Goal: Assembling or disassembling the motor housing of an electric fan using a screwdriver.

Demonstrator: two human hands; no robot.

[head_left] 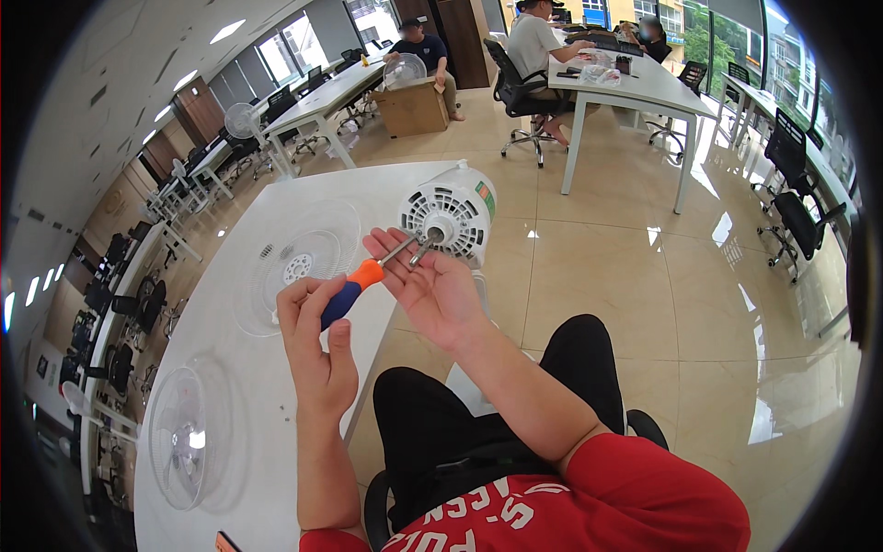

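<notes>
A screwdriver [344, 302] with a blue and orange handle rests in my left hand [317, 354], whose fingers curl round the handle. Its metal blade points up and right, toward the front of a white fan motor housing [471, 204] at the table's far right corner. From the housing's vented face a metal shaft [418, 255] sticks out toward me. My right hand [437, 299] is palm up just below it, fingers stretched out beneath the screwdriver's blade and the shaft. Whether the screwdriver's tip touches the housing cannot be made out.
On the white table [244, 386] lie a round clear fan grille [258, 308] and a clear fan part [184, 442]. A phone-like object [225, 543] shows at the near edge. Farther off are a cardboard box [412, 110], office chairs [524, 92], another table [635, 87] and seated people.
</notes>
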